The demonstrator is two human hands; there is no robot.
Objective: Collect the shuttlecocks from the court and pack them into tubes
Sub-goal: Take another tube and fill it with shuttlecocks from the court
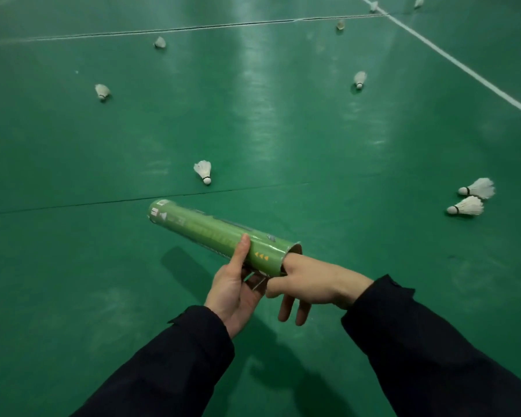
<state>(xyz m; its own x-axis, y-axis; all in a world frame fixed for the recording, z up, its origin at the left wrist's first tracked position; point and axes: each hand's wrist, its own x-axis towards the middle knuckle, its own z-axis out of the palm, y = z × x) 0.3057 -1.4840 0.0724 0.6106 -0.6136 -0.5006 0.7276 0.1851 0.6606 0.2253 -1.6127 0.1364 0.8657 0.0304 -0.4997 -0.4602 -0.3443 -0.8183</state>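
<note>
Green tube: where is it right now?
Head view, centre: the tube is off the floor, left hand gripping it, right hand at its open near end.

The tube [220, 234] looks like cardboard w/ a glossy green film wrap, smooth, light glints along it; the open end shows raw brown card. The court floor [283, 139] is a green synthetic mat, smooth, semi-glossy w/ pale reflections. The nearest shuttlecock [203, 171] has white feathers, matt, and a smooth white base. The sleeves [427, 341] are dark matt cloth.
</note>
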